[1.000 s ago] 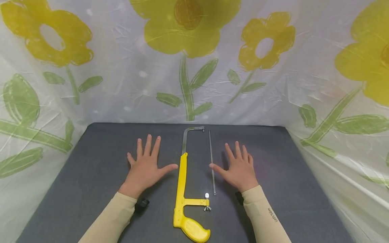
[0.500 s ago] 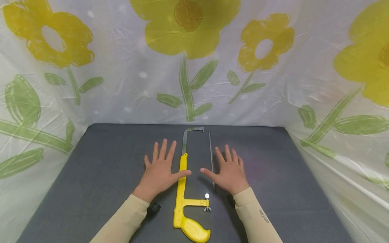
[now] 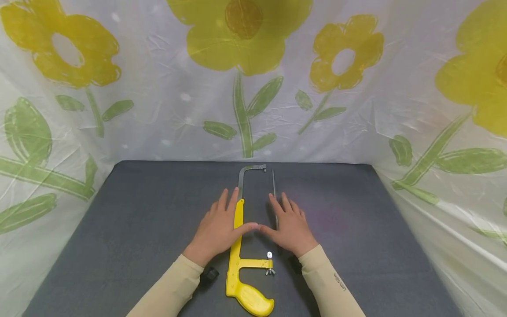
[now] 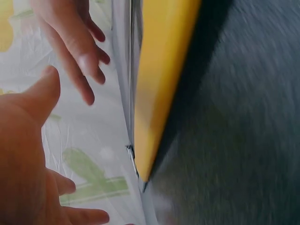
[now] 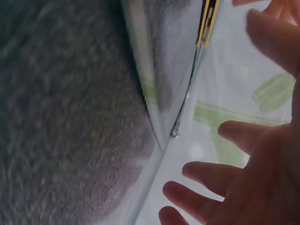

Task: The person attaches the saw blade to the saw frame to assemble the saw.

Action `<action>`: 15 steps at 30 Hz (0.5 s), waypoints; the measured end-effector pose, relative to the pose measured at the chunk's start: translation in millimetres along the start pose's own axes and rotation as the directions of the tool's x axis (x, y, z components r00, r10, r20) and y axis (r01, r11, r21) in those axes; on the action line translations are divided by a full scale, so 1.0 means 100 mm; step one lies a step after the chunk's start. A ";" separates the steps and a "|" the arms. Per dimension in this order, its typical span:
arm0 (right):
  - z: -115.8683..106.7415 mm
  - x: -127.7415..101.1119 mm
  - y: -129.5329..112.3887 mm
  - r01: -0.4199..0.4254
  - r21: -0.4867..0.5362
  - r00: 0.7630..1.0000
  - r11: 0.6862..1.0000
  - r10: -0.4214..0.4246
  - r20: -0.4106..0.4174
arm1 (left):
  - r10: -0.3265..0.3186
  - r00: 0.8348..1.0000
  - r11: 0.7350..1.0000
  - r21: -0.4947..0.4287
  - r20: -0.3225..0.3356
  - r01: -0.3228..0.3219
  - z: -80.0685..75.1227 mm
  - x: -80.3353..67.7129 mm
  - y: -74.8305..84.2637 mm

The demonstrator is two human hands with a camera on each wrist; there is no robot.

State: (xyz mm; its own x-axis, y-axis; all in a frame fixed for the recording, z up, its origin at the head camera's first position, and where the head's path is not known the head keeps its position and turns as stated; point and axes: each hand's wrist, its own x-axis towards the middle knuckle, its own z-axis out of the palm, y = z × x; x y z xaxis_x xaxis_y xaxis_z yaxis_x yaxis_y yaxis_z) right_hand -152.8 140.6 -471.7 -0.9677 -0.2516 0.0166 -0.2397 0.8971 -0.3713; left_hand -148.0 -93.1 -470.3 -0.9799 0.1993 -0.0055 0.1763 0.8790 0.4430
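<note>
A yellow hacksaw frame (image 3: 236, 240) lies lengthwise on the dark grey mat (image 3: 130, 229), its handle (image 3: 250, 300) nearest me and its metal arm (image 3: 244, 175) at the far end. A thin loose blade (image 3: 273, 185) lies parallel just right of it. A wing nut (image 3: 270, 271) sits by the frame's cross arm. My left hand (image 3: 219, 224) is spread flat over the yellow bar, thumb across it. My right hand (image 3: 288, 223) is spread flat over the blade. The thumb tips meet between them. The left wrist view shows the yellow bar (image 4: 159, 84) close up.
Plastic sheeting (image 3: 166, 114) printed with yellow flowers walls the mat at the back and on both sides. The mat stretches bare to the left and right of the hands. A small white piece (image 3: 270, 255) lies above the wing nut.
Both hands slid inward from the mat's sides: the left one onto the yellow frame, the right one onto the blade, until the thumbs met. The saw and blade stayed put.
</note>
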 end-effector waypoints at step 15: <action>0.05 0.03 -0.09 0.041 0.068 0.999 0.997 -0.039 -0.027 | -0.062 0.995 0.979 -0.189 0.079 0.076 0.06 -0.02 0.14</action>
State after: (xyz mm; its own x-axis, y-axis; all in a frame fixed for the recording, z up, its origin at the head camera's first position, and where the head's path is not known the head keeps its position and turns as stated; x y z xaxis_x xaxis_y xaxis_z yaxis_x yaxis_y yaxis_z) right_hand -153.4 130.0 -472.5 -0.9593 -0.2766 0.0561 -0.2730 0.8593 -0.4326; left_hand -143.0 -78.7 -469.4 -0.9785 0.1784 -0.1039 0.0806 0.7936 0.6031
